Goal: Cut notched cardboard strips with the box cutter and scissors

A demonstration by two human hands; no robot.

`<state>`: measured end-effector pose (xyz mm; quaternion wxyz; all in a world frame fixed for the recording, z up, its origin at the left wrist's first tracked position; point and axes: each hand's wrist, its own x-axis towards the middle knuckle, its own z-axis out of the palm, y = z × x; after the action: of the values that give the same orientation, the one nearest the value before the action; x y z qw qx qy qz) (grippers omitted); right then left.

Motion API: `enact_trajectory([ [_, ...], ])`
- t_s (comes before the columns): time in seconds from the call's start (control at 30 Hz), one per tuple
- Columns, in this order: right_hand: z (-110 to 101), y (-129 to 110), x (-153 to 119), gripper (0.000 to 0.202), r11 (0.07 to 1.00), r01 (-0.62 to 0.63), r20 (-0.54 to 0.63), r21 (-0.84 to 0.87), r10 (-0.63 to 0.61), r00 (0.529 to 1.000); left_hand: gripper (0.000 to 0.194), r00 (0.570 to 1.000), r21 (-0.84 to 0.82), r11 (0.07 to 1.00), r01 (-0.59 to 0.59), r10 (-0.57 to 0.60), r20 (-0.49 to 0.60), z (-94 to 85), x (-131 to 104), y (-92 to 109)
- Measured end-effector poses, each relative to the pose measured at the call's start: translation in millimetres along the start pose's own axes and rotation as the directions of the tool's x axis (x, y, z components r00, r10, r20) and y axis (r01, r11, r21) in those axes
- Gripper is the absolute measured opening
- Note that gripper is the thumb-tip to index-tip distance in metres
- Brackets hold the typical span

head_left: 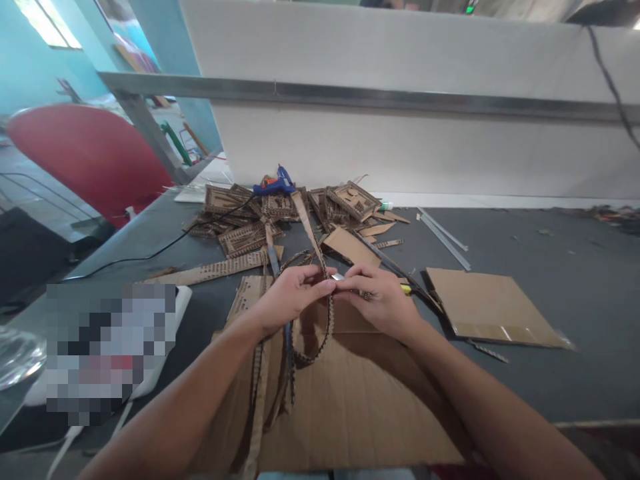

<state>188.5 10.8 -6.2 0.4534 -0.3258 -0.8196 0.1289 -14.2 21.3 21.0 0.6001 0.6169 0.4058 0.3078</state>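
Note:
My left hand (300, 293) pinches a thin corrugated cardboard strip (327, 327), which loops down below the fingers and rises behind them. Closed around a utility knife (406, 289), my right hand (383, 300) keeps the silvery blade at the strip, close to my left fingertips. Most of the handle is hidden; a yellow end sticks out beyond the palm. Under both hands lies a large cardboard sheet (350, 400). More narrow strips (257, 407) hang and lie along its left side.
Behind the hands, a blue glue gun (275, 183) rests on heaped small cardboard frames (240, 233), its black cord running left. A flat cardboard piece (495, 303) and glue sticks (445, 240) lie to the right. A blurred-out device (115, 353) with white cable sits at left.

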Motion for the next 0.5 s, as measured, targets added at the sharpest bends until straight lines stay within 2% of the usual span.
enact_trajectory([
  [0.17, 1.4, -5.6, 0.6, 0.014, 0.999, -0.033, -0.022, -0.026, 0.032, 0.999, 0.044, 0.996, 0.033, 0.999, 0.003, -0.006, 0.087, -4.5, -1.0, 2.9],
  [0.33, 4.6, -13.8, 0.6, 0.015, 0.998, -0.032, 0.011, 0.045, 0.031, 0.999, 0.035, 0.990, 0.111, 0.993, -0.040, 0.024, 0.139, -10.5, -2.1, 6.5],
  [0.5, 1.1, -16.8, 1.6, 0.017, 0.991, -0.107, 0.035, 0.084, 0.104, 0.994, 0.033, 0.987, 0.157, 0.988, 0.000, -0.025, 0.158, -13.8, -3.7, 6.4],
])
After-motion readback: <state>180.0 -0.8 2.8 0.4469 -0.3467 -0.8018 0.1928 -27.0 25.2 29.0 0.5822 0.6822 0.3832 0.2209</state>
